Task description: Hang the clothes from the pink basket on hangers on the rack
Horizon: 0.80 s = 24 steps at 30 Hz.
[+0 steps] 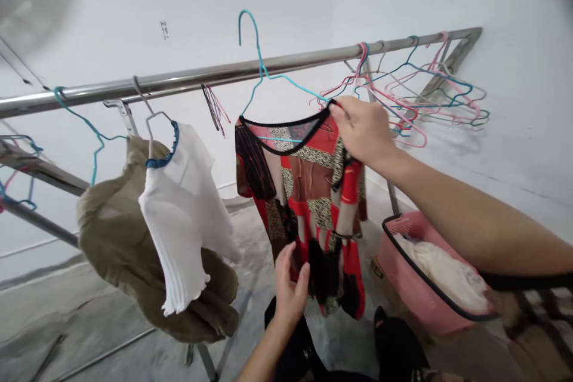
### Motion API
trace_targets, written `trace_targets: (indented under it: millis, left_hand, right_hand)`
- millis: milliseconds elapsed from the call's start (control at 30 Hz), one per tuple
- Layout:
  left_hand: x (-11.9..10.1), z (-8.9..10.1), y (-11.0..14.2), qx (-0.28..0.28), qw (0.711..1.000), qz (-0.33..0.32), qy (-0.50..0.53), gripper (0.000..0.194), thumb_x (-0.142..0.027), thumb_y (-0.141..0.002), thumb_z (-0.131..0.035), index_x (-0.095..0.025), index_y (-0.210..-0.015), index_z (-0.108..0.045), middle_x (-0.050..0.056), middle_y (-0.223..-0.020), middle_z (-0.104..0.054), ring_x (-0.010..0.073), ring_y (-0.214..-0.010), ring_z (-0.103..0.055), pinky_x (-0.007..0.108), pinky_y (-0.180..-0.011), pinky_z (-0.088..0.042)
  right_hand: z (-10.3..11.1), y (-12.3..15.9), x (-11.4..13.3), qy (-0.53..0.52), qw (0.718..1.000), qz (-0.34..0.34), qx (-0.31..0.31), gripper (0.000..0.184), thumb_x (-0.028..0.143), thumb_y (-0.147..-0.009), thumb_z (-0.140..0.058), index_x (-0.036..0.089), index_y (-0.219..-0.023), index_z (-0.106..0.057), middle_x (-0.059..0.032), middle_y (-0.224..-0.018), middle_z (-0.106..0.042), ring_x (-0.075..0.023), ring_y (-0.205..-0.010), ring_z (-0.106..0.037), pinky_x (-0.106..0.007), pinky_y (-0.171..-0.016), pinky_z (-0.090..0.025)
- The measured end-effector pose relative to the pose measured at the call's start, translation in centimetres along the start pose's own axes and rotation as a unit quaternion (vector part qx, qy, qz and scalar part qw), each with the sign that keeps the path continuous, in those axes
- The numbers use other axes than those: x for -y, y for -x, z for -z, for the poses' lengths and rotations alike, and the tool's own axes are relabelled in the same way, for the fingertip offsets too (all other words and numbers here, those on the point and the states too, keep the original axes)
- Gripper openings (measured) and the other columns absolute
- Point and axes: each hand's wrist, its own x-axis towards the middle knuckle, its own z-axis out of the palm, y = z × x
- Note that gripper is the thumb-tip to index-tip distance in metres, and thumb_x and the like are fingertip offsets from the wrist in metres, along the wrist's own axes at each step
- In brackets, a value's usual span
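**Patterned top on blue hanger, pinched at one shoulder**

Nearest the wearer, dark-clad legs (398, 343) show at the bottom edge over a grey floor (102, 316). The left hand (292, 286) is raised in front of the top's lower part, fingers loosely spread and thumb apart, holding nothing; whether it touches the cloth cannot be told. The right hand (362, 128) pinches the black neckline at one shoulder of the top (313, 182), by the end of the blue hanger (258, 54), with thumb and fingers pressed together. The top, a patchwork of red, brown and black, hangs from that hanger, whose hook rises above the rail (179, 81), its neck crossing in front of the metal.

Below the right forearm, a pink basket (414, 292) with a dark rim holds white cloth (447, 268). On the left, a white shirt (183, 209) hangs from the rail, partly covering an olive garment (111, 221) and taking up the space on that side. Thin hangers (219, 110) hang behind the rail, between shirt and top. On the right, a tangle of pink, blue and grey hangers (409, 108) crowds the rail's far stretch. Behind stands a white wall (286, 0), with a blurred round shape (36, 6) at upper left.
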Motion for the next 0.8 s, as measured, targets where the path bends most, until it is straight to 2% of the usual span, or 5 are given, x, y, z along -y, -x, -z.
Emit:
trace_targets:
  millis: [133, 333, 467, 633, 800]
  left_hand:
    - [0.9, 0.1, 1.9, 0.026, 1.000, 0.011, 0.000, 0.037, -0.031, -0.088, -0.058, -0.023, -0.124, -0.058, 0.013, -0.127, -0.061, 0.0253, -0.121, -0.055, 0.047, -0.104, -0.045]
    - [0.7, -0.1, 2.2, 0.065, 0.997, 0.050, 0.011, 0.032, -0.035, -0.087, -0.057, -0.020, -0.113, -0.066, 0.014, -0.117, -0.066, 0.0267, -0.114, -0.061, 0.048, -0.100, -0.047]
    - [0.4, -1.6, 2.3, 0.127, 0.986, 0.106, 0.026, 0.035, -0.040, -0.087, -0.057, -0.019, -0.112, -0.068, 0.014, -0.118, -0.068, 0.0285, -0.117, -0.060, 0.047, -0.102, -0.047]
    - [1.4, -3.3, 2.9, 0.175, 0.978, 0.109, 0.023, 0.035, -0.042, -0.085, -0.058, -0.019, -0.110, -0.068, 0.013, -0.116, -0.068, 0.0278, -0.114, -0.061, 0.047, -0.101, -0.047]
    - [4.0, -5.0, 3.6, 0.221, 0.967, 0.124, 0.008, 0.036, -0.044, -0.084, -0.060, -0.019, -0.109, -0.067, 0.014, -0.115, -0.067, 0.0262, -0.110, -0.063, 0.045, -0.098, -0.049]
  right_hand:
    - [-2.5, -2.2, 3.6, 0.010, 0.997, -0.025, 0.068, 0.031, 0.028, -0.096, -0.036, 0.012, -0.091, -0.062, -0.0095, -0.073, -0.062, -0.0182, -0.072, -0.058, -0.030, -0.066, -0.039]
    - [-4.6, 1.0, 7.9, -0.017, 0.974, 0.042, 0.224, 0.028, 0.017, -0.093, -0.034, 0.012, -0.103, -0.060, -0.0135, -0.081, -0.068, -0.0205, -0.070, -0.062, -0.031, -0.062, -0.041]
    - [-5.2, 3.0, 8.5, -0.106, 0.966, 0.035, 0.231, 0.032, 0.019, -0.096, -0.031, 0.012, -0.119, -0.053, -0.0122, -0.096, -0.069, -0.0204, -0.079, -0.064, -0.033, -0.070, -0.047]
    - [-5.9, 9.9, 3.4, -0.248, 0.955, -0.007, 0.163, 0.045, 0.035, -0.100, -0.033, 0.017, -0.141, -0.039, -0.0092, -0.130, -0.056, -0.0157, -0.110, -0.057, -0.028, -0.092, -0.047]
    - [-7.9, 23.0, -8.4, -0.144, 0.896, -0.276, 0.315, 0.040, 0.027, -0.097, -0.043, 0.024, -0.136, -0.048, -0.0063, -0.126, -0.057, -0.0131, -0.102, -0.060, -0.027, -0.089, -0.050]
